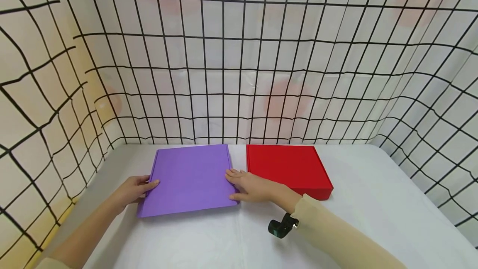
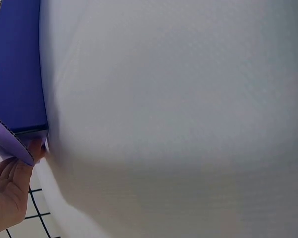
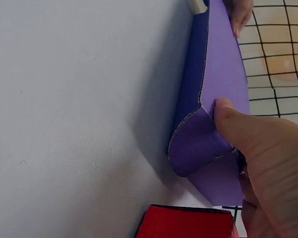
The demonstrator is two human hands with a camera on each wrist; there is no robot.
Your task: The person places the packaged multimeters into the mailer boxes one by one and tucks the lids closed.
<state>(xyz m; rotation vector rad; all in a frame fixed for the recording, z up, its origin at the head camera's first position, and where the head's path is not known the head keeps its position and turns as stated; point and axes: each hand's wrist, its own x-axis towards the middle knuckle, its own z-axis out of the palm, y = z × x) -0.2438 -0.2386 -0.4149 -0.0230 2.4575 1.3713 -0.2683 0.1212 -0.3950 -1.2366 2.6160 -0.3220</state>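
Observation:
A purple cardboard box (image 1: 190, 179) lies on the white table, its lid's front edge standing a little off the box body, as the right wrist view shows with the side flap (image 3: 196, 141) sticking out. My left hand (image 1: 132, 190) grips the lid's left side near the front, thumb on top; in the left wrist view its fingers pinch by the flap corner (image 2: 7, 136). At the right side, my right hand (image 1: 254, 186) holds the lid near its front corner, thumb (image 3: 226, 116) on the top face. What lies inside the box is hidden.
A closed red box (image 1: 285, 167) lies right of the purple one, just beyond my right hand. Black wire grid panels (image 1: 239, 69) enclose the back and both sides. A black wrist device (image 1: 282, 225) hangs at my right cuff, above the white tabletop (image 1: 209, 244).

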